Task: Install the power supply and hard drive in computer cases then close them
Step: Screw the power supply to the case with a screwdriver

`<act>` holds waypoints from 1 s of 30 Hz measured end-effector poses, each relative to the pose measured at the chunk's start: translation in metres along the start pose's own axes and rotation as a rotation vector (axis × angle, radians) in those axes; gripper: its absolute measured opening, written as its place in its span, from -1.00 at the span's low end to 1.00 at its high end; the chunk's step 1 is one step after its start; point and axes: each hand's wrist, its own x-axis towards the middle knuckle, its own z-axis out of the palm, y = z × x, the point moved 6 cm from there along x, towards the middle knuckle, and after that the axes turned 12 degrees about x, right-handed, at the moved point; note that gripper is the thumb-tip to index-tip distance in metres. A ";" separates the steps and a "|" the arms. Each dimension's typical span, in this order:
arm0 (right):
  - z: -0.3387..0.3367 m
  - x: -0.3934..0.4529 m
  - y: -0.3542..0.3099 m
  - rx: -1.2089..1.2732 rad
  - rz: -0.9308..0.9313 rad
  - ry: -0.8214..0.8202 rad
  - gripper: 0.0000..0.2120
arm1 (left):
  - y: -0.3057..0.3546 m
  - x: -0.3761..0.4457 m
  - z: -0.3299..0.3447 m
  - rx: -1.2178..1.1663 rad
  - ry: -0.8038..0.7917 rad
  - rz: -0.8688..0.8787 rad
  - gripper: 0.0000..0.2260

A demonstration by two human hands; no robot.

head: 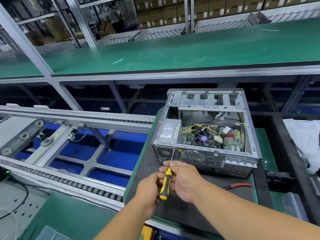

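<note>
Computer case (206,130) lies open-side up on a dark mat (187,201) on the green worktop (136,163), right of centre, but first, at the far left, a roller conveyor (72,183) runs along the worktop's edge over blue panels. Next comes the left hand (150,189), its fingers curled round the lower part of a yellow-and-black screwdriver (165,183). The right hand (181,179) pinches the top of the same handle between thumb and fingertips, and the metal shaft rises to touch the case's rear panel near its upper edge, beside a honeycomb vent. Inside the case, a grey power supply (170,130) sits in the near-left corner, with a black fan (204,138) and bundled wires to its right. Further right, red-handled pliers (239,185) rest on the mat, and white wrapping (304,135) lies at the far right.
</note>
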 end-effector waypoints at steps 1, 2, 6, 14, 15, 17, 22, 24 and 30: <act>0.000 0.000 -0.001 -0.026 -0.004 -0.003 -0.75 | -0.007 -0.008 0.002 0.000 -0.069 -0.032 -0.64; 0.000 0.000 -0.001 -0.053 -0.012 -0.004 -0.75 | -0.011 -0.016 0.006 0.006 -0.165 -0.054 -0.53; -0.004 0.003 -0.002 -0.094 -0.036 -0.007 -0.74 | -0.009 -0.037 0.014 -0.115 -0.442 -0.016 -0.36; -0.009 0.012 -0.012 -0.158 -0.070 0.023 -0.82 | -0.001 -0.042 0.010 -0.001 -0.214 0.187 -0.79; -0.010 0.013 -0.016 -0.190 -0.086 0.045 -0.84 | 0.000 -0.044 0.011 0.029 -0.179 0.208 -0.81; -0.009 0.015 -0.022 -0.248 -0.111 0.062 -0.86 | 0.001 -0.045 0.013 0.043 -0.118 0.236 -0.79; 0.000 0.018 -0.023 -0.231 -0.114 0.041 -0.84 | 0.007 -0.047 0.014 -0.053 -0.113 0.217 -0.79; 0.000 0.017 -0.021 -0.184 -0.094 0.038 -0.79 | 0.007 -0.048 0.015 -0.131 -0.146 0.172 -0.77; 0.000 0.015 -0.019 -0.146 -0.030 0.014 -0.79 | 0.000 -0.045 0.017 -0.304 -0.176 0.103 -0.71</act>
